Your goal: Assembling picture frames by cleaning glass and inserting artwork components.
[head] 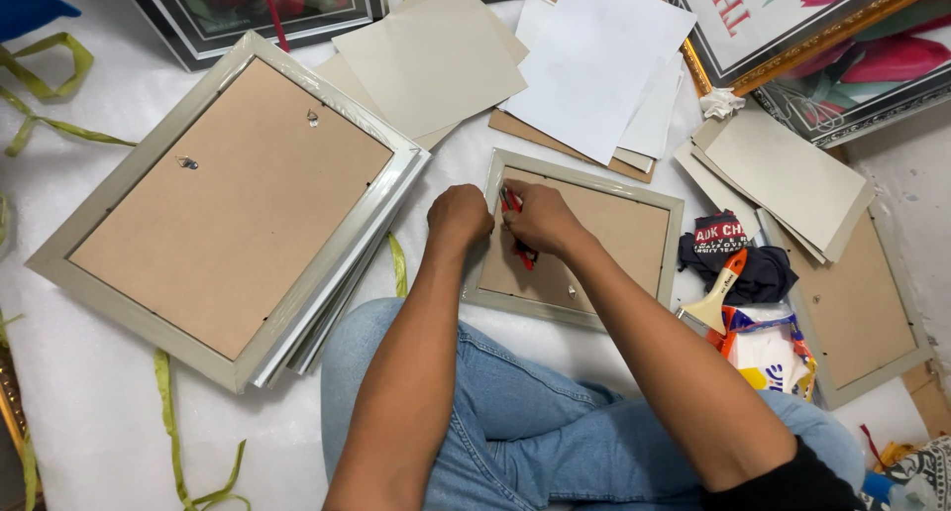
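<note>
A small grey picture frame (594, 182) lies face down in front of me, its brown backing board up. My right hand (540, 219) grips a red-handled tool (515, 224) over the frame's left part. My left hand (461, 216) is closed, resting on the frame's left edge right beside the tool. The tool's tip is hidden by my fingers.
A stack of larger grey frames (233, 209) lies face down at the left. Loose white and beige sheets (594, 65) sit behind the small frame. To the right are a dark cloth (738, 263), an orange-handled brush (718, 293), a packet (773, 353) and another frame (862, 313). Green ribbons (173, 422) trail on the white floor.
</note>
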